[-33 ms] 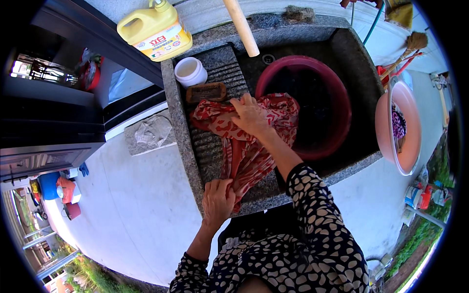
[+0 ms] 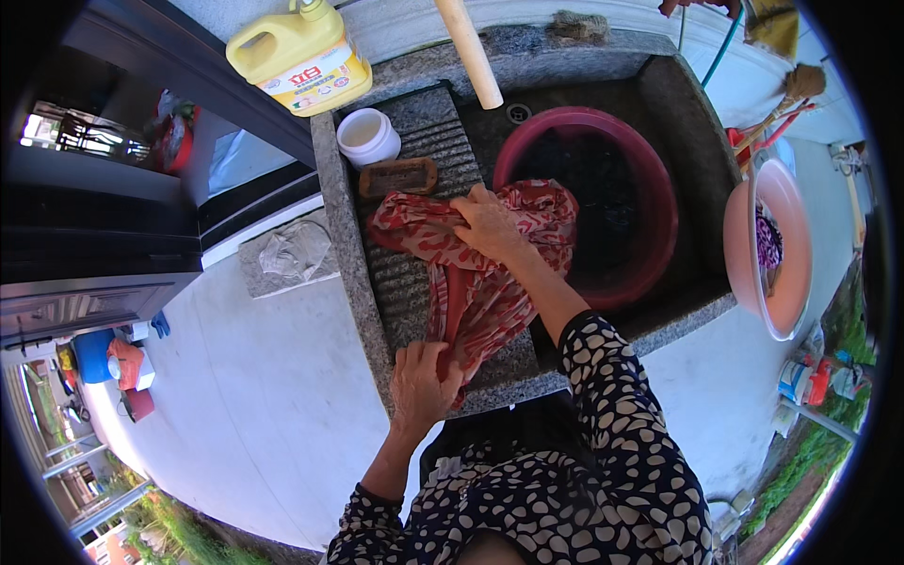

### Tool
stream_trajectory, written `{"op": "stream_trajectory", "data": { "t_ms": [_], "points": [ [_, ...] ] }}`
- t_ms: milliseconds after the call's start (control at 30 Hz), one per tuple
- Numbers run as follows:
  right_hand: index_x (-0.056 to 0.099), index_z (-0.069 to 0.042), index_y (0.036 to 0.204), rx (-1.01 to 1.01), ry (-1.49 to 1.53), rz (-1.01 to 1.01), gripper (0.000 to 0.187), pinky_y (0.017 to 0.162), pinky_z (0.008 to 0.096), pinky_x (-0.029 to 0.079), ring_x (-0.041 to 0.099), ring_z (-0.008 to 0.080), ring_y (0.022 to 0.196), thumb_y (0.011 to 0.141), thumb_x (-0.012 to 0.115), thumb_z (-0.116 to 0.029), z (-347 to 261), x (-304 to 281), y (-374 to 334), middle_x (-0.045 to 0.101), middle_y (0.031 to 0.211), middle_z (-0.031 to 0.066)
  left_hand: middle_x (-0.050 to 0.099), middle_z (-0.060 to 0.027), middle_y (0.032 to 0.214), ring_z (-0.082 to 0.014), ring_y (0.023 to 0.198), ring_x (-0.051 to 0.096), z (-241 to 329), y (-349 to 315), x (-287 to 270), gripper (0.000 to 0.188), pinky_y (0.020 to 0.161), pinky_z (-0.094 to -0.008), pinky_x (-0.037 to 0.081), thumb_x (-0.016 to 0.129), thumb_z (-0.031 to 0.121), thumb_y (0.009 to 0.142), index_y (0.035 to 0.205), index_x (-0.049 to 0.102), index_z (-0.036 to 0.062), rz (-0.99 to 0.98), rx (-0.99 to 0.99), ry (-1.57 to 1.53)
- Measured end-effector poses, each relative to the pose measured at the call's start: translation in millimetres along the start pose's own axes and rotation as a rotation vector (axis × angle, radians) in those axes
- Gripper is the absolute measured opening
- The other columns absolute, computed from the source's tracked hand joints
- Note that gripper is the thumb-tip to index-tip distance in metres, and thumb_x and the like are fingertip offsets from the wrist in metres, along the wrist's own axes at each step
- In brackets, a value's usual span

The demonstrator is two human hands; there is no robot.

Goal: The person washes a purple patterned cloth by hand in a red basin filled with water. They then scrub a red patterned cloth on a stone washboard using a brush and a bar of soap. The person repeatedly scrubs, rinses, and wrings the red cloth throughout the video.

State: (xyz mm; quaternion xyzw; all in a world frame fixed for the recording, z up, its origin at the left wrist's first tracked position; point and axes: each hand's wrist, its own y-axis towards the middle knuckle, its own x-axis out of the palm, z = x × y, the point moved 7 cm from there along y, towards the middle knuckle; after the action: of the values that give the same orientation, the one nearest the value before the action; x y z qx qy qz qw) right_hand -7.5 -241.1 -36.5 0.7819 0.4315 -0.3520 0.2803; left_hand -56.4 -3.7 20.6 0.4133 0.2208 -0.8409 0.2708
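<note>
A wet red garment with a pale pattern lies bunched across the ribbed stone washboard of a granite sink. My left hand grips its near end by the sink's front edge, fingers curled over the cloth. Farther up, my right hand is closed on the bunched middle; the palm side is hidden. The garment's right part hangs over the rim of a dark red basin, which holds dark water or cloth. Beyond my right hand are a brown oblong block, perhaps a brush, and a white tub.
A yellow detergent jug stands at the sink's back left corner. A wooden pole juts over the back edge. To the right is a pink basin with patterned cloth inside. Stone walls bound the sink.
My right hand has shifted very slightly to the right, and my left slightly right, both still on the garment. The surroundings stay the same.
</note>
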Motion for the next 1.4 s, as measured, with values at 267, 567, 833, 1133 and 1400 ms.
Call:
{"op": "stream_trajectory", "data": {
  "t_ms": [267, 567, 833, 1133, 1400],
  "points": [
    [0.068, -0.005, 0.094, -0.042, 0.194, 0.093, 0.014, 0.074, 0.0429, 0.052, 0.063, 0.0318, 0.082, 0.081, 0.066, -0.011, 14.9, 18.4, 25.4, 0.061, 0.091, 0.0105, 0.056, -0.0165, 0.095, -0.0356, 0.090, 0.057, 3.0, 51.2, 13.3, 0.024, 0.074, -0.0424, 0.049, 0.063, 0.002, 0.079, 0.103, 0.057, 0.0060, 0.223, -0.008, -0.005],
    [0.062, -0.011, 0.112, -0.330, 0.019, 0.003, 0.043, 0.083, 0.0416, 0.042, 0.054, 0.0242, 0.109, 0.074, 0.075, -0.025, -41.5, -16.2, 70.1, 0.056, 0.111, 0.0070, 0.053, -0.0143, 0.095, -0.0362, 0.087, 0.057, -13.1, 13.0, 6.2, 0.024, 0.069, -0.0436, 0.051, 0.068, 0.006, 0.073, 0.095, 0.057, 0.0062, 0.400, -0.188, -0.067],
    [0.069, -0.014, 0.098, -0.528, -0.406, -0.312, 0.033, 0.081, 0.0473, 0.034, 0.063, 0.0223, 0.095, 0.070, 0.073, -0.032, -75.4, 71.3, 187.8, 0.068, 0.095, 0.0069, 0.058, -0.0110, 0.097, -0.0320, 0.092, 0.056, -8.0, 18.0, -2.0, 0.019, 0.068, -0.0422, 0.050, 0.069, 0.004, 0.063, 0.074, 0.054, 0.0051, 0.461, -0.168, -0.156],
    [0.074, -0.014, 0.090, -0.389, -0.493, -0.625, 0.032, 0.083, 0.0497, 0.033, 0.067, 0.0264, 0.089, 0.070, 0.074, -0.038, -80.5, 97.4, 208.6, 0.072, 0.092, 0.0084, 0.060, -0.0076, 0.086, -0.0282, 0.084, 0.058, -6.5, 15.2, 10.3, 0.023, 0.079, -0.0422, 0.044, 0.067, 0.006, 0.059, 0.077, 0.053, 0.0066, 0.264, -0.004, -0.179],
    [0.061, -0.007, 0.091, -0.453, 0.466, -0.119, 0.011, 0.069, 0.0378, 0.045, 0.061, 0.0232, 0.072, 0.083, 0.065, -0.014, -72.9, 11.3, 160.1, 0.060, 0.080, 0.0084, 0.058, -0.0066, 0.084, -0.0273, 0.080, 0.058, 3.2, 19.9, 7.3, 0.025, 0.077, -0.0413, 0.045, 0.075, 0.007, 0.069, 0.092, 0.063, 0.0073, 0.309, -0.051, -0.063]
  ]
}}
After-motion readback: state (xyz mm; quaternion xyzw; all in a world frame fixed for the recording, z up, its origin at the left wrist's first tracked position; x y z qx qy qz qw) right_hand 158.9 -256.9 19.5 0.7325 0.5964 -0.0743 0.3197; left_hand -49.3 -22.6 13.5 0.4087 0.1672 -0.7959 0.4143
